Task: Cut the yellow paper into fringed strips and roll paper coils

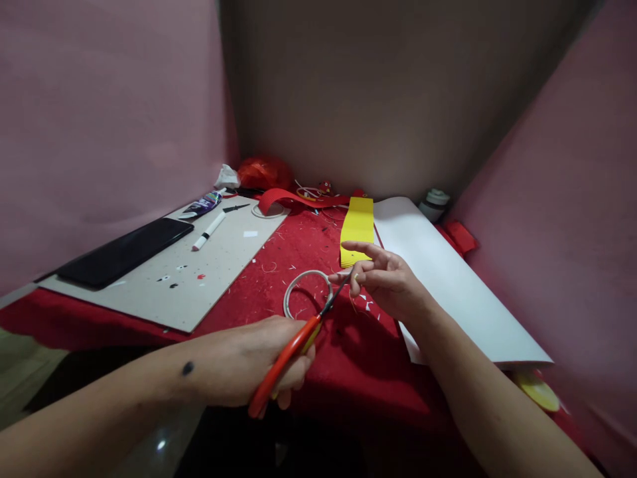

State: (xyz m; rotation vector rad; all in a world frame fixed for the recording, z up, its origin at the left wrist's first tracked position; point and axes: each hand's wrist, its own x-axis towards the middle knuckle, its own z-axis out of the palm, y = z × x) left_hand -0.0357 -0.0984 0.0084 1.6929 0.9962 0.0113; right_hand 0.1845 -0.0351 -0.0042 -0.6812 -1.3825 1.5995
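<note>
My left hand [269, 358] grips a pair of scissors [286, 365] with orange-red handles, its dark blades pointing up and to the right. Opposite it, my right hand [383, 275] has its index finger stretched out and the other fingers bent in. A tiny yellow piece [356, 277] shows at those bent fingers, by the blade tips; its exact shape is too small to tell. Just left of the blades is a pale ring [286, 295], partly behind the scissors. Behind my right hand lies a yellow corrugated strip [357, 222].
A grey board [223, 265] on the left carries a black phone [127, 252], a white marker [209, 230] and scraps. White sheets [448, 285] lie on the right. A red corrugated strip [298, 198], a red plastic bag [263, 172] and a bottle [434, 204] stand at the back.
</note>
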